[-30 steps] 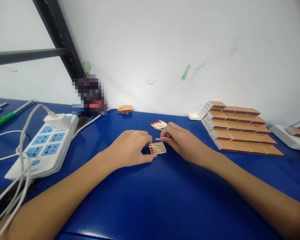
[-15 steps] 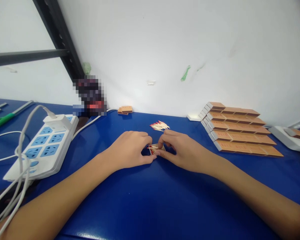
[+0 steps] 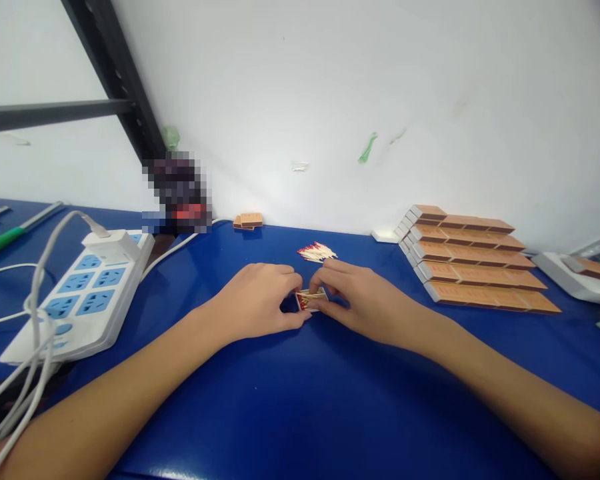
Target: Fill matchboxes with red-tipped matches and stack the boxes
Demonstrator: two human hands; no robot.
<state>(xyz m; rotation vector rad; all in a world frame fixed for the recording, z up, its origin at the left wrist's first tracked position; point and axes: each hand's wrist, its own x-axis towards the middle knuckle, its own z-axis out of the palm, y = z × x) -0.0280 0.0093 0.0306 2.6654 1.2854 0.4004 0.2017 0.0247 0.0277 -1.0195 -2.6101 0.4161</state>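
A small open matchbox tray point(image 3: 297, 303) rests on the blue table between my hands. Inside it lie wooden matches point(image 3: 307, 300), their red heads towards the left. My left hand point(image 3: 260, 300) curls round the tray's left end, fingers behind and thumb in front. From the right, my right hand point(image 3: 355, 293) bends in over the tray, its thumb and forefinger on the matches. Its other fingers are curled and partly hidden. Just behind my hands is a loose pile of red-headed matches point(image 3: 318, 252).
Stepped rows of matchboxes point(image 3: 480, 273) stand at the right. Two matchboxes point(image 3: 251, 219) lie near the wall. A white power strip point(image 3: 95, 287) with looping cables point(image 3: 40, 320) sits on the left, beside a green-handled tool point(image 3: 3, 245). A white device point(image 3: 575, 275) lies far right.
My right thumb and forefinger have shifted slightly over the tray, and more of the matches inside now shows. My left hand keeps its place; the whole view has shifted a little.
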